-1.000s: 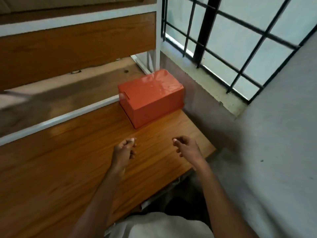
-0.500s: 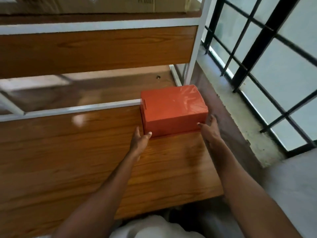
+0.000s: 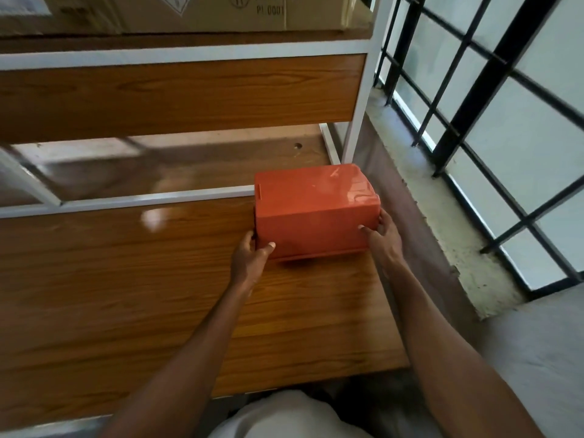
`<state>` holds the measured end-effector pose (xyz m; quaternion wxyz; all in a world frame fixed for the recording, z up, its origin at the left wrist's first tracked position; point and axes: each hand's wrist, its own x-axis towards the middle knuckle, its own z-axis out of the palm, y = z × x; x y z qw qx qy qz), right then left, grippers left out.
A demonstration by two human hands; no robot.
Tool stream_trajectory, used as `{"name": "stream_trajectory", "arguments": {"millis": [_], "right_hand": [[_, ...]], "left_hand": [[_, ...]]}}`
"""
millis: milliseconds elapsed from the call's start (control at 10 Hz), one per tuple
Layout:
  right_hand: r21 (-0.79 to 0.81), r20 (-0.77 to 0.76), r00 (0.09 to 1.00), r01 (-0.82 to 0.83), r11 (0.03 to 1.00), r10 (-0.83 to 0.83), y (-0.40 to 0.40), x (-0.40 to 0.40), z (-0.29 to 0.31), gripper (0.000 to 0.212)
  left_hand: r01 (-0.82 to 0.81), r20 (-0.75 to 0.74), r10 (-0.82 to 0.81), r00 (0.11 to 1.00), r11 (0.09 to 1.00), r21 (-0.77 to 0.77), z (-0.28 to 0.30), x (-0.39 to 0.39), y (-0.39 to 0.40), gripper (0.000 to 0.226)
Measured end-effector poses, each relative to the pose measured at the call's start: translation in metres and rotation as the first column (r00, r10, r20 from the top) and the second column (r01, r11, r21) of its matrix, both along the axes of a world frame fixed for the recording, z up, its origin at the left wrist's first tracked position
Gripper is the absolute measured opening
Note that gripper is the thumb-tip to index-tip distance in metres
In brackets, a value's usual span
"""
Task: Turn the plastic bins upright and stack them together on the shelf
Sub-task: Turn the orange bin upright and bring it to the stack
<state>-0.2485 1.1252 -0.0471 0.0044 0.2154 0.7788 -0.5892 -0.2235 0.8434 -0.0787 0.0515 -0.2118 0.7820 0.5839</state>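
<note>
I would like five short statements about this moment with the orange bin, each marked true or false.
1. The orange bin lies upside down, closed bottom facing up. True.
2. Only one hand touches the bin. False: the left hand and the right hand grip opposite ends.
3. The bin rests near the right end of the wooden shelf. True.
4. A cardboard box sits on the shelf level above. True.
5. A second bin stands beside the orange one. False: only one bin is in view.
</note>
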Motion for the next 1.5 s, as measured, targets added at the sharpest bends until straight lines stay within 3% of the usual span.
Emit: {"name": "stream_trajectory", "arguments": {"millis": [200,300,400,500,600,700,900,1100,1200,1300,1400,1500], "right_hand": [[0.219,-0.157,0.987,0.052,0.974,-0.017,-0.008,0.006,0.014,0.073],[0.272,-0.218,0.976,0.071,0.960,-0.010,-0.012,0.002,0.028,0.068],[0.353,-0.214,0.977,0.059,0.934,0.019,-0.015,-0.002,0.040,0.064],[0.415,-0.174,0.982,0.012,0.910,0.067,-0.015,-0.003,0.047,0.051],[0.453,-0.148,0.984,-0.022,0.891,0.100,-0.017,-0.004,0.050,0.043],[0.477,-0.157,0.980,-0.033,0.878,0.123,-0.019,-0.006,0.046,0.051],[0.406,-0.258,0.965,0.157,0.900,-0.051,-0.043,0.017,0.021,0.068],[0.271,-0.006,0.981,0.189,0.944,-0.195,-0.065,0.061,-0.022,0.068],[0.124,0.083,0.991,0.099,0.987,-0.110,-0.066,0.068,-0.037,0.073],[0.092,0.093,0.993,0.058,0.994,-0.067,-0.067,0.068,-0.033,0.068],[0.074,0.073,0.992,0.094,0.993,-0.099,-0.073,0.071,-0.017,0.051],[-0.036,0.093,0.990,0.109,0.993,-0.106,-0.079,0.072,-0.027,0.051]], "left_hand": [[-0.027,-0.332,-0.011,0.943,0.994,-0.108,0.033,0.023,-0.003,0.093],[0.021,-0.405,-0.121,0.906,0.970,-0.242,0.048,0.026,-0.006,0.098],[0.074,-0.380,-0.247,0.891,0.907,-0.415,0.060,0.024,-0.012,0.098],[0.033,-0.408,-0.361,0.839,0.781,-0.624,0.060,0.023,-0.018,0.064],[-0.031,-0.396,-0.393,0.830,0.676,-0.736,0.058,0.023,-0.024,0.043],[-0.035,-0.361,-0.437,0.824,0.597,-0.801,0.059,0.020,-0.032,0.040],[-0.039,-0.367,-0.401,0.839,0.629,-0.777,0.075,0.010,-0.037,0.033],[0.013,-0.267,-0.368,0.891,0.608,-0.794,0.076,0.015,-0.049,0.038],[0.049,-0.243,-0.395,0.886,0.601,-0.798,0.076,0.016,-0.055,0.036],[0.068,-0.223,-0.396,0.891,0.601,-0.796,0.074,0.016,-0.062,0.034],[0.103,-0.166,-0.381,0.910,0.594,-0.798,0.068,0.016,-0.068,0.033],[0.216,-0.050,-0.344,0.938,0.690,-0.691,0.046,0.026,-0.073,0.028]]}}
